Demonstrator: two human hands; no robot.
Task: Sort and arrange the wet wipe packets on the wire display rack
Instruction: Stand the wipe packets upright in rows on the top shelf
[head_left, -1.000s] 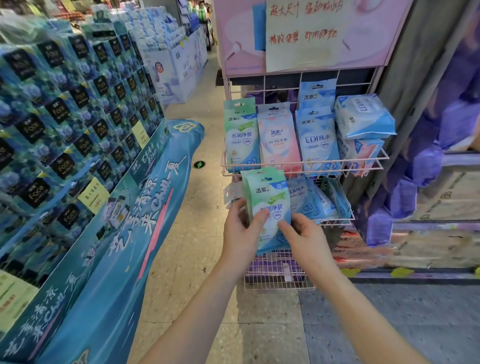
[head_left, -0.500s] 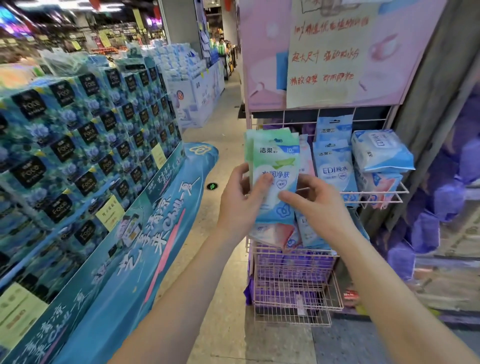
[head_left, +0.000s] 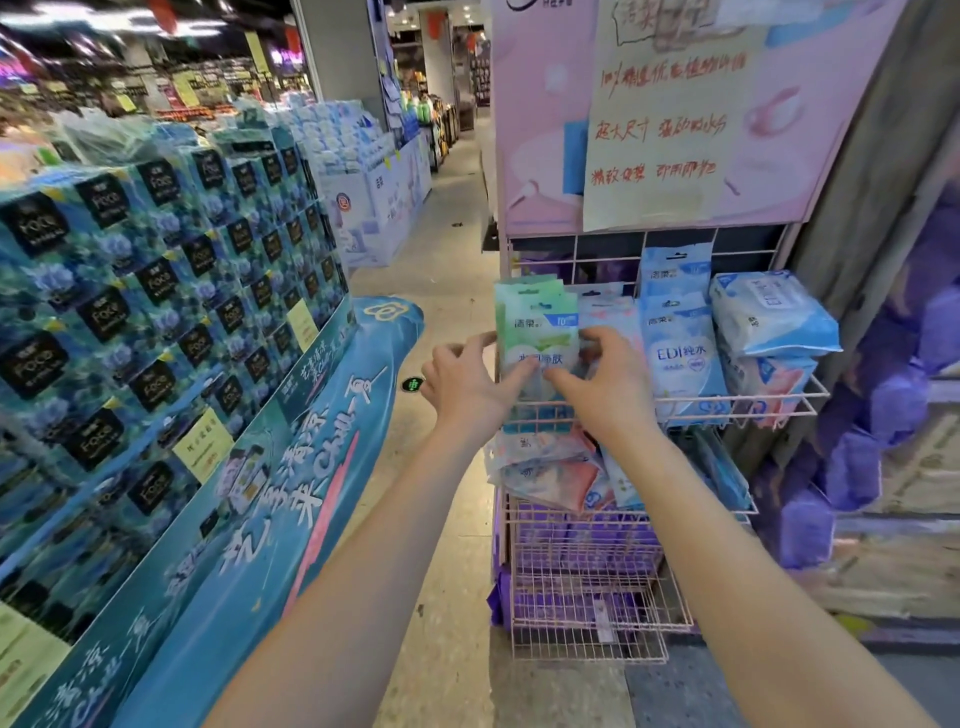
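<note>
Both hands up at the top shelf of the pink wire rack. Left hand and right hand gripped a small stack of green packets, held upright at the shelf's left end. Left fingers wrapped the stack's left edge, thumb across the front. Right fingers curled over the right edge, thumb pressed on the front, tips of both thumbs almost meeting. Stack's lower edge sat at or just behind the shelf's front wire; couldn't tell whether it rested on the shelf.

Just right of the stack: pink packets, mostly hidden behind the right hand. Next over, blue packets, upright, with another blue one standing taller behind. Far right end: bulky wipe packs, lying flat, stacked, the upper overhanging the front wire.

Shelf below: loose jumble of pink and blue packets, lying flat and tilted, some poking out past the left edge. Lower baskets held purple packs.

Above the rack: pink sign with a handwritten paper note in red. Left of the aisle: tall display of blue boxes with yellow price tags, teal banner along its base. Slight motion blur on hands and stack.
</note>
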